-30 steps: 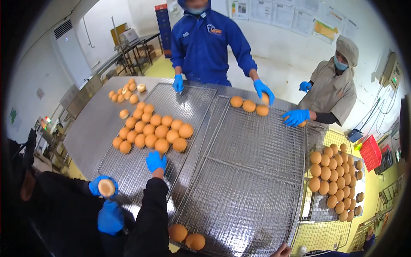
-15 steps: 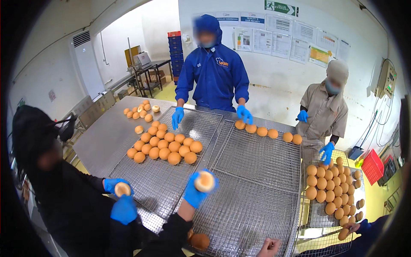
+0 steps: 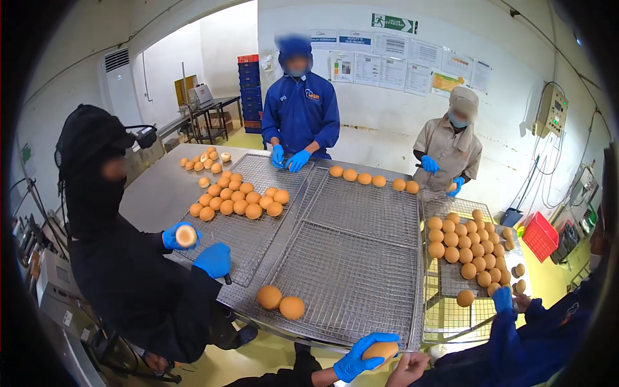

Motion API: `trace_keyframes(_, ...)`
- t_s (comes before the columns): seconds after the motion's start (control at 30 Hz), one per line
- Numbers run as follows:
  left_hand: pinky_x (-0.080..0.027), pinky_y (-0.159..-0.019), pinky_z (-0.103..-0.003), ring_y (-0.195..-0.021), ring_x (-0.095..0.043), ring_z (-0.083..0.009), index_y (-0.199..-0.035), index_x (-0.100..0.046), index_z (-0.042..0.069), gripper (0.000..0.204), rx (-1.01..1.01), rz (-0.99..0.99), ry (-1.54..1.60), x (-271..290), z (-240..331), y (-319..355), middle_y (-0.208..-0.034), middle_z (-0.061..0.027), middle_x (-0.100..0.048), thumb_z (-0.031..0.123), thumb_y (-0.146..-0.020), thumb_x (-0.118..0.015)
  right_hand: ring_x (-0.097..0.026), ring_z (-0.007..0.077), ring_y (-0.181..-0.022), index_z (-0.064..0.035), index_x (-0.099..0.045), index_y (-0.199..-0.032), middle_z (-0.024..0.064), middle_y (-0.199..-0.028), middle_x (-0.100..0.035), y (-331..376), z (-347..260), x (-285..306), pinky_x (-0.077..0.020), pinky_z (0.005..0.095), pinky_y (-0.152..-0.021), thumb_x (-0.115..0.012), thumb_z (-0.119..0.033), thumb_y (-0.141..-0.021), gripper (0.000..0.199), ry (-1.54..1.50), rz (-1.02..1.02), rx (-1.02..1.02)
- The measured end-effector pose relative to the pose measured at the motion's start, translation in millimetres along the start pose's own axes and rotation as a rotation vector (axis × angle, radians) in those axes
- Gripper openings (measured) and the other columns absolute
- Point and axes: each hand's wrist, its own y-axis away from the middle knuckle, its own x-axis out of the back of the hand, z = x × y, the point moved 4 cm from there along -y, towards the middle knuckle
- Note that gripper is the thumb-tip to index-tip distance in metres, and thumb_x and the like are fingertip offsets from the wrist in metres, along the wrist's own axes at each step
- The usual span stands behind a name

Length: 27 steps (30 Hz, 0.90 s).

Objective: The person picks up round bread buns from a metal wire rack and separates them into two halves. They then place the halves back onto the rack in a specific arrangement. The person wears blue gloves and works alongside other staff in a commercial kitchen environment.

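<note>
At the lower middle, my blue-gloved left hand (image 3: 358, 362) is closed around a round golden-brown bun (image 3: 380, 351). My bare right hand (image 3: 408, 370) is just right of it at the lower edge, fingers curled; whatever it may hold is hidden. Beyond both hands lies a wire rack (image 3: 361, 277) on the metal table. Two buns (image 3: 281, 302) sit at this rack's near left corner.
A co-worker in black at left holds a pale-sided bun (image 3: 186, 236). Many buns (image 3: 240, 207) cover the far left rack. More buns (image 3: 465, 248) fill a rack at right, beside another co-worker's gloved hand (image 3: 503, 300). Two co-workers stand across the table (image 3: 151, 197).
My left hand has moved right and toward me with a bun, beside my right hand. The view has shifted. The co-worker across in blue has brought both hands together.
</note>
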Motion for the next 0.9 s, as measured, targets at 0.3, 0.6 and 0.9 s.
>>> trace_keyframes(0.3, -0.035, -0.093, -0.034, -0.108, -0.047, -0.0219, -0.118, -0.043, 0.002, 0.051, -0.118, -0.005, -0.062, -35.6, 6.2, 30.6, -0.118, -0.012, -0.047, 0.027, -0.076, -0.059, -0.038, 0.0133, -0.064, -0.0033, -0.045, -0.074, 0.0031, -0.072, -0.042, 26.6, -29.3, 35.4, -0.0352, 0.0272, -0.058, -0.062, -0.015, -0.08, 0.022, -0.032, 0.032, 0.198)
trace_keyframes(0.6, -0.035, -0.092, -0.032, -0.107, -0.047, -0.021, -0.116, -0.045, 0.002, 0.045, -0.185, -0.02, -0.137, -45.1, 28.1, 42.3, -0.115, -0.0115, -0.049, 0.018, -0.076, -0.06, -0.04, 0.0139, -0.066, -0.0034, -0.041, -0.075, 0.0025, -0.068, -0.037, 43.5, -35.8, 33.1, -0.0359, 0.0249, -0.06, -0.058, -0.009, -0.077, 0.018, -0.086, 0.007, 0.183)
trace_keyframes(0.9, -0.044, -0.084, -0.041, -0.102, -0.051, -0.0248, -0.115, -0.043, 0.001, 0.056, -0.174, 0.033, -0.065, -39.6, 11.0, 39.9, -0.11, -0.014, -0.05, 0.032, -0.072, -0.063, -0.037, 0.0117, -0.063, -0.0059, -0.04, -0.067, 0.0017, -0.067, -0.038, 36.0, -20.4, 35.6, -0.0332, 0.0247, -0.059, -0.06, -0.006, -0.074, 0.021, -0.061, 0.113, -0.118)
